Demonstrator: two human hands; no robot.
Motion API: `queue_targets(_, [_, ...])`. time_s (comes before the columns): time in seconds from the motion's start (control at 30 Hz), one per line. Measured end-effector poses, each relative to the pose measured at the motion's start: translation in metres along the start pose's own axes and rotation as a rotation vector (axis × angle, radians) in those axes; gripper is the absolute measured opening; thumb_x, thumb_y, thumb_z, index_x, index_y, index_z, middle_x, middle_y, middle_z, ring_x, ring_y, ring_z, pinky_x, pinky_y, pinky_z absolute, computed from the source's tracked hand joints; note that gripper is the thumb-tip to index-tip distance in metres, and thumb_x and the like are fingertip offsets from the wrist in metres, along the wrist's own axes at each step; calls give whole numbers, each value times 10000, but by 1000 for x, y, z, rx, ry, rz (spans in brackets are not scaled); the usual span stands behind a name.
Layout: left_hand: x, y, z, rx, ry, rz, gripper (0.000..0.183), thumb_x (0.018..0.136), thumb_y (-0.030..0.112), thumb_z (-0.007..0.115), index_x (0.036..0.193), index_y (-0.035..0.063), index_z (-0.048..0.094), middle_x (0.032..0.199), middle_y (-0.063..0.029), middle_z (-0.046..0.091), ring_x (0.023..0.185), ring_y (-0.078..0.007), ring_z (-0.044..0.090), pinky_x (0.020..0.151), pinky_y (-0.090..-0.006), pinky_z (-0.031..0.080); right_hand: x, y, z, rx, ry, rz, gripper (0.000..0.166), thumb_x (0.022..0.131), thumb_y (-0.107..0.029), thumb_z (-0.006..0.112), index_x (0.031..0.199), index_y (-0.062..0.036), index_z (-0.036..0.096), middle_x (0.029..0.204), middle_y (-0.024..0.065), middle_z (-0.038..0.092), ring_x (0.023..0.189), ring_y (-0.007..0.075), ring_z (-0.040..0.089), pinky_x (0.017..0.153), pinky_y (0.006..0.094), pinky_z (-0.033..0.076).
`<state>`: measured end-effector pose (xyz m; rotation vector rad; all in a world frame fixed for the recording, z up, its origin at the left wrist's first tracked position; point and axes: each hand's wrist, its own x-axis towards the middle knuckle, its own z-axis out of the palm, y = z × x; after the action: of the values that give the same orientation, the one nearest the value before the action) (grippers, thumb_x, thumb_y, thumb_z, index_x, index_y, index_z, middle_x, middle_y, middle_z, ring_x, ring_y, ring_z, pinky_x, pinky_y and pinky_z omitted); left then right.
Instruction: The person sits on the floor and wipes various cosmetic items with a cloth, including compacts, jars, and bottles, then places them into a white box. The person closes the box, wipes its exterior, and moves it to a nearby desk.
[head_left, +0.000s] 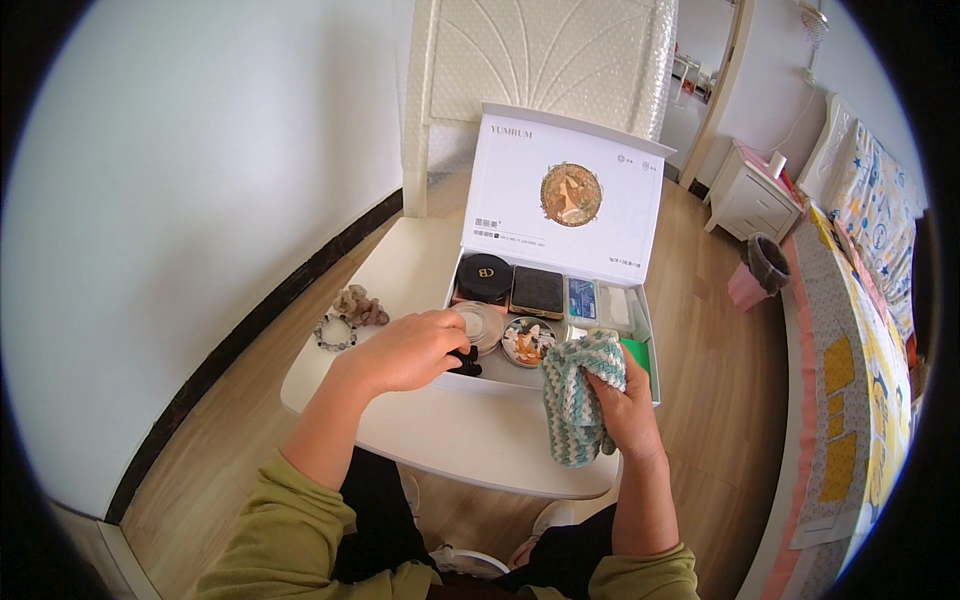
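An open white cardboard box (487, 381) lies on a small white table (480, 450), its printed lid (517, 195) raised. Inside are a black round compact (484, 277), a dark square case (537, 291), a clear round container (480, 324), a round tin with a picture (529, 341) and several small packs. My left hand (412, 349) is over the box's near left corner, fingers curled at a small black item (469, 361); whether it grips the item cannot be told. A bunched teal-and-white knitted cloth (574, 405) is held in my right hand (630, 401) over the near right corner.
Beige scrunchies (360, 306) and a beaded bracelet (335, 332) lie at the table's left edge. A wall runs along the left. Behind the table stands a bubble-wrapped panel (540, 60). At right are a pink bin (754, 277), a white nightstand (754, 195) and a bed (840, 420).
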<state>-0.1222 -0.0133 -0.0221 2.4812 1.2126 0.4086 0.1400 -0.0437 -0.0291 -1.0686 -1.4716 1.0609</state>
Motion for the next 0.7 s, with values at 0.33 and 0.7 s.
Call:
queue_targets(0.33, [6, 6, 2, 84, -25, -95, 203, 741, 182, 626, 859, 17, 624, 879, -105, 589, 890, -279, 536, 777, -370, 427, 0, 0, 0, -21, -57, 106, 218, 811, -42, 557, 1024, 0, 538, 887, 41, 586, 813, 102, 516, 736, 252, 431])
queue_targets(0.7, [13, 8, 15, 286, -114, -153, 166, 738, 162, 616, 857, 49, 644, 850, -94, 602, 867, -276, 552, 750, -382, 441, 1, 9, -1, -45, -126, 90, 236, 804, -36, 561, 1036, -4, 529, 911, 49, 587, 837, 109, 511, 757, 257, 425])
